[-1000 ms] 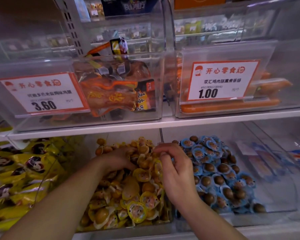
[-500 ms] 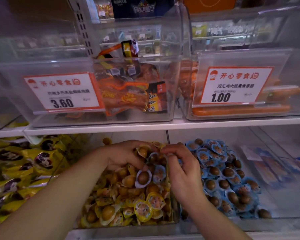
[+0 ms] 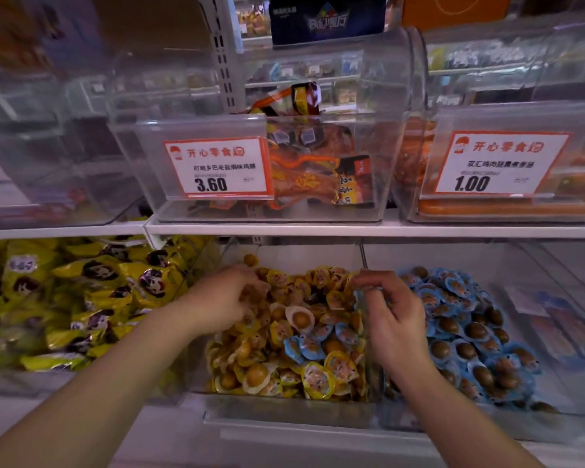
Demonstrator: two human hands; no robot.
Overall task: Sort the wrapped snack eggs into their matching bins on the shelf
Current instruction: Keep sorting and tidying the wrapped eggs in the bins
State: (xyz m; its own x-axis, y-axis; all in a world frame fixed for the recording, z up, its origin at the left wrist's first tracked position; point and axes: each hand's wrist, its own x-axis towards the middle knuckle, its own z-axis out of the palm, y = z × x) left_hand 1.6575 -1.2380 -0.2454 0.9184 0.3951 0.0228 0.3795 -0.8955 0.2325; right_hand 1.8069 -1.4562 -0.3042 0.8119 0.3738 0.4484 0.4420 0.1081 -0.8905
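On the lower shelf, a clear bin holds a heap of yellow-wrapped eggs. A few blue-wrapped eggs lie mixed into its middle. The bin to its right holds the blue-wrapped eggs. My left hand is at the far left of the yellow heap, its fingers curled round some wrapped eggs, though blur hides which. My right hand hovers over the divider between the two bins and pinches a small blue-wrapped egg at its fingertips.
Yellow snack bags fill the bin to the left. The shelf edge hangs just above the hands, carrying clear bins with price tags 3.60 and 1.00. Flat packets lie at the far right.
Both hands have drawn apart, the left toward the left side of the yellow bin and the right toward the divider. The clump of eggs held between them now lies spread in the yellow bin.
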